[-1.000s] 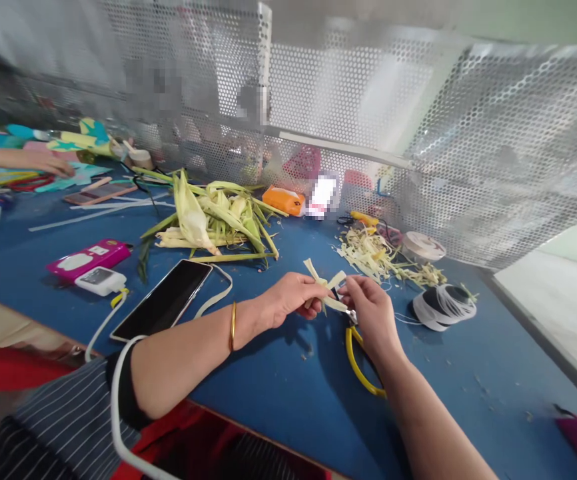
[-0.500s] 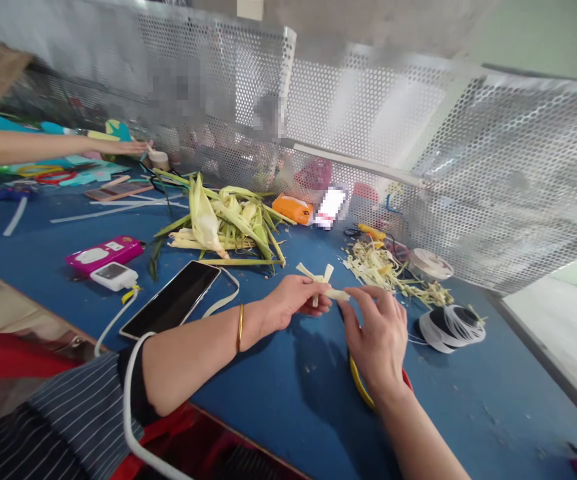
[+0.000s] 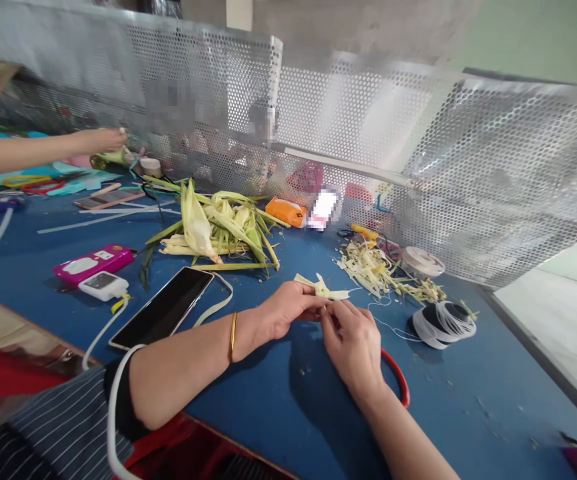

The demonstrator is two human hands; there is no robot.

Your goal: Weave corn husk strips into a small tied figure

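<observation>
Pale corn husk strips point(image 3: 322, 289), crossed into a small bundle, are pinched in my left hand point(image 3: 288, 308). Just below the bundle, the fingers of my right hand point(image 3: 351, 340) are closed together beside the left fingertips; what they pinch is hidden. A thin white thread point(image 3: 393, 329) runs in loose loops from a wound spool point(image 3: 443, 325) to the area behind my right hand. Scissors with a red handle point(image 3: 397, 377) lie partly covered beneath my right wrist.
Whole green corn husks point(image 3: 223, 227) are piled behind my left hand. Husk scraps point(image 3: 368, 267) and a tape roll point(image 3: 422, 261) lie at the back right. A dark-screened phone point(image 3: 163, 307) rests near my left forearm. A co-worker's arm point(image 3: 43, 148) reaches in at far left.
My right hand has moved left and down from the husk's end to below the bundle. The bundle has turned, and more thread shows. The co-worker's hand has drawn back left.
</observation>
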